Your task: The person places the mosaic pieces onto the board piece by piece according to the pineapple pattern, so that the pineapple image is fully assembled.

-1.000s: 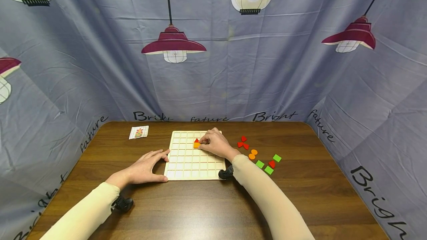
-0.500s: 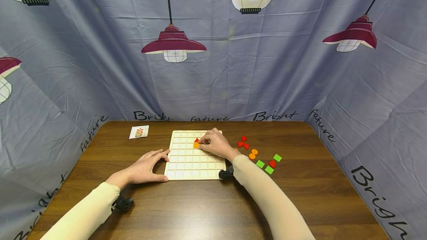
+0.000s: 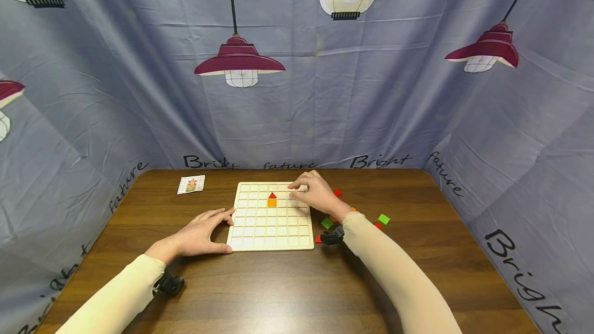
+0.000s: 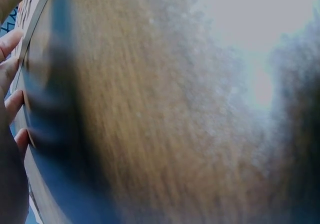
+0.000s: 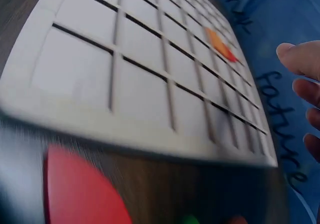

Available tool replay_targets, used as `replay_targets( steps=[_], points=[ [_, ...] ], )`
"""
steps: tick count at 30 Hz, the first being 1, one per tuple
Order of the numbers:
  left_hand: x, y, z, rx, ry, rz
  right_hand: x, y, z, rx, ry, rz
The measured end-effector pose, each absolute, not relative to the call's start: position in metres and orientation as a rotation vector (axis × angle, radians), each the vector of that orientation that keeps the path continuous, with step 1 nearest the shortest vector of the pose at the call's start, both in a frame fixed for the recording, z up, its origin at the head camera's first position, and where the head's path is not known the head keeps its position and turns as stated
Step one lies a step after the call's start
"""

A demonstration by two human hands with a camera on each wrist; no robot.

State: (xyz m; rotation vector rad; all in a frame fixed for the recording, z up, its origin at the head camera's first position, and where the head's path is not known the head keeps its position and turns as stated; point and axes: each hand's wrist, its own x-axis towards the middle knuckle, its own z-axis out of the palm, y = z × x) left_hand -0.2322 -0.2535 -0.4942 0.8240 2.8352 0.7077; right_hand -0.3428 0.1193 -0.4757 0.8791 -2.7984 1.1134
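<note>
My left hand (image 3: 199, 233) rests at the left edge of a pale grid board (image 3: 269, 227), thumb by the near corner and fingertips touching the edge. In the left wrist view those fingers (image 4: 15, 103) lie along the board's side. On the board an orange square tile (image 3: 271, 203) sits directly below a red triangle tile (image 3: 272, 196). My right hand (image 3: 320, 195) hovers over the board's far right part, fingers loosely bent, with no tile visible between them. In the right wrist view its fingers (image 5: 302, 59) are apart from the board.
Loose tiles lie right of the board, partly hidden by the right arm: a red one (image 3: 337, 193), a green one (image 3: 327, 223), another green one (image 3: 383, 219) and several more. A small picture card (image 3: 191, 184) lies at the back left. A printed curtain (image 3: 297, 117) closes the back.
My right hand has lifted away from the orange tile and moved right, leaving that tile and the red triangle in full view. The left hand has stayed at the board's edge.
</note>
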Motion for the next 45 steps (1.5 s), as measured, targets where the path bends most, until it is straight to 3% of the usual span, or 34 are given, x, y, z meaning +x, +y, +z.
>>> replay_targets(
  steps=[24, 45],
  points=[
    [-0.232, -0.255, -0.500, 0.792, 2.829, 0.710, -0.325, 0.240, -0.453, 0.629, -2.739, 1.099],
    [-0.231, -0.254, -0.498, 0.840, 2.819, 0.725, -0.318, 0.266, -0.487, 0.540, -2.938, 0.889]
  ],
)
